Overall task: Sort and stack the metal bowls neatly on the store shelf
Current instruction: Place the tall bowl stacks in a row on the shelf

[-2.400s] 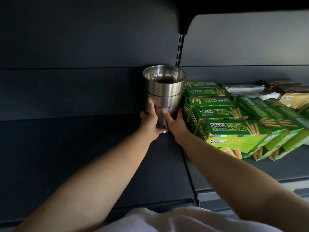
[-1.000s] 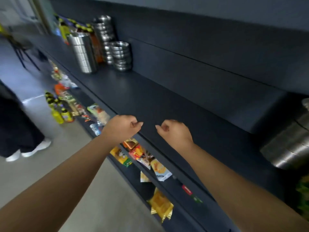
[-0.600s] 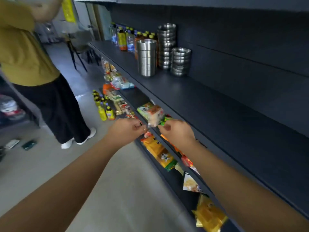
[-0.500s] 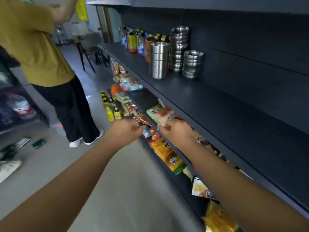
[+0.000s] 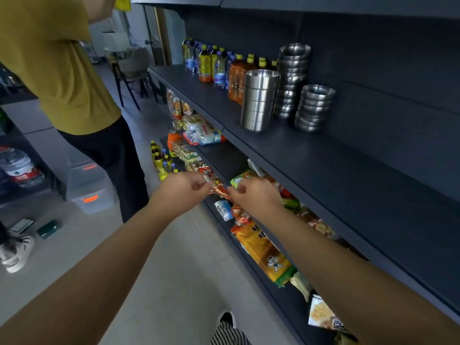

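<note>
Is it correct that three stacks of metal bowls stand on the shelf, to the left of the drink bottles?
Not quite. The head view shows the three stacks of metal bowls on the shelf, but to the right of the drink bottles, not the left.

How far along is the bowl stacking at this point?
Looks done: three stacks stand on the shelf, a straight-sided stack, a tall bowl stack and a short bowl stack. In hand: nothing; the left hand and right hand are curled and empty, short of the stacks. What is left, if anything, isn't visible.
</note>
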### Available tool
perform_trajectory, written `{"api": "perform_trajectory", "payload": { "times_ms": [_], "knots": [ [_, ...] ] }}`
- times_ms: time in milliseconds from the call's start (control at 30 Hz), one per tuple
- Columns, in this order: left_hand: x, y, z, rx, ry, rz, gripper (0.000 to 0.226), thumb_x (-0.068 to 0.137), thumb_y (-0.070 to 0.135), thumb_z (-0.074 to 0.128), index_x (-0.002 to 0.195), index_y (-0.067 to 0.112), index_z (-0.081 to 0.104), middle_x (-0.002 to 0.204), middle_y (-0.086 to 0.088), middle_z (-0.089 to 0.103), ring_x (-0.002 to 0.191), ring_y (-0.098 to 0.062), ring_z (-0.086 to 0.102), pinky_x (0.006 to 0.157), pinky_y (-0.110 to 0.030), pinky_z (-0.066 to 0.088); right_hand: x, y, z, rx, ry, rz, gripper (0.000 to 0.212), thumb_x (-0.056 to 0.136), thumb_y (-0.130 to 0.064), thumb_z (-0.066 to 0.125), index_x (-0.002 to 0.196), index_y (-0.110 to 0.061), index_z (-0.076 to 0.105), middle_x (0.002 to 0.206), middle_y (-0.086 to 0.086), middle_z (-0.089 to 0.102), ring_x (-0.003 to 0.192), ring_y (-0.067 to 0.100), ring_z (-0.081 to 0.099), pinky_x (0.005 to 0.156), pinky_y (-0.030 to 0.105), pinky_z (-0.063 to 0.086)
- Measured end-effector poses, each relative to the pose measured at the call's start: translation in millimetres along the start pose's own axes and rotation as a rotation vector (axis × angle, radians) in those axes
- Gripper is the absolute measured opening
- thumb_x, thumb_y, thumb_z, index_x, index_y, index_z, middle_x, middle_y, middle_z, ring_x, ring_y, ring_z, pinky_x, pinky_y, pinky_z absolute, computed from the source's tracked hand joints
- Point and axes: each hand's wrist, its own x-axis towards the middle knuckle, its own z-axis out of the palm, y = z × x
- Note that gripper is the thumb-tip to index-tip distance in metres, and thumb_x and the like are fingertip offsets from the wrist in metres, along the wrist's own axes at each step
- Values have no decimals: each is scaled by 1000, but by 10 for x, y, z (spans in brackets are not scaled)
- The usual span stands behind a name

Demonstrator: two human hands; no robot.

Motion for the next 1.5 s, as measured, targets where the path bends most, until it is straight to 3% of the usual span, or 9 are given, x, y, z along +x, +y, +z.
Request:
{"api": "perform_trajectory", "payload": {
  "times_ms": [167, 333, 567, 700, 800, 1033, 1300, 1400, 1500],
  "knots": [
    [954, -160, 49, 41, -61, 55, 42, 88, 40, 54, 74, 1, 63, 77, -17, 64, 75, -28, 58, 71, -37, 46, 807, 37, -41, 84, 78, 47, 45, 92, -43, 48, 54, -26, 32, 76, 2, 58, 87, 23, 57, 66, 26, 37],
    [1821, -252, 178, 39, -93, 101, 40, 87, 40, 57, 66, 6, 58, 70, -14, 62, 73, -28, 58, 68, -35, 45, 1555, 140, -177, 94, 113, 94, 44, 94, -43, 47, 55, -27, 32, 73, -5, 46, 93, 23, 58, 66, 25, 35],
    [2728, -315, 286, 16, -122, 166, 34, 89, 35, 56, 68, 9, 59, 68, -10, 60, 71, -25, 58, 61, -30, 39, 2378, 316, -222, 94, 190, 128, 48, 93, -42, 49, 52, -23, 33, 57, -5, 36, 72, 17, 45, 58, 25, 30],
    [3184, -360, 365, -19, -164, 188, 34, 89, 36, 55, 59, 19, 51, 60, 2, 54, 64, -16, 52, 56, -27, 35, 2759, 403, -189, 126, 204, 164, 48, 93, -42, 50, 53, -21, 35, 61, -5, 43, 75, 20, 52, 61, 28, 38],
    [3541, -390, 453, -61, -207, 211, 30, 89, 36, 56, 70, 13, 61, 70, -2, 63, 71, -16, 57, 61, -27, 39, 3037, 496, -153, 130, 249, 200, 47, 92, -43, 52, 54, -20, 34, 62, -6, 42, 73, 17, 50, 60, 27, 36],
    [4485, -567, 795, -132, -368, 288, 23, 87, 40, 58, 68, 27, 58, 68, 13, 59, 70, -3, 55, 57, -17, 37, 3594, 783, 11, 159, 306, 456, 45, 90, -49, 52, 56, -22, 38, 61, -8, 43, 66, 13, 47, 51, 25, 31],
    [5286, -840, 1127, -239, -630, 320, 20, 85, 41, 61, 97, 25, 62, 89, 18, 60, 92, -2, 55, 77, -18, 41, 3793, 962, 235, 262, 497, 751, 41, 82, -52, 62, 67, -16, 48, 72, -2, 56, 65, 12, 50, 49, 17, 31],
    [5447, -910, 1319, -354, -715, 264, 42, 82, 45, 63, 118, 26, 54, 109, 11, 59, 106, -6, 53, 88, -23, 40, 3793, 973, 310, 356, 613, 820, 40, 79, -46, 68, 67, -19, 41, 70, -4, 48, 63, 10, 45, 50, 18, 31],
    [5527, -883, 1500, -602, -867, 99, 61, 85, 40, 61, 138, 21, 36, 136, -1, 47, 117, -11, 47, 96, -29, 40, 3807, 936, 361, 526, 707, 865, 39, 75, -39, 74, 91, -19, 44, 95, -3, 50, 89, 13, 49, 69, 21, 36]
  ]
}}
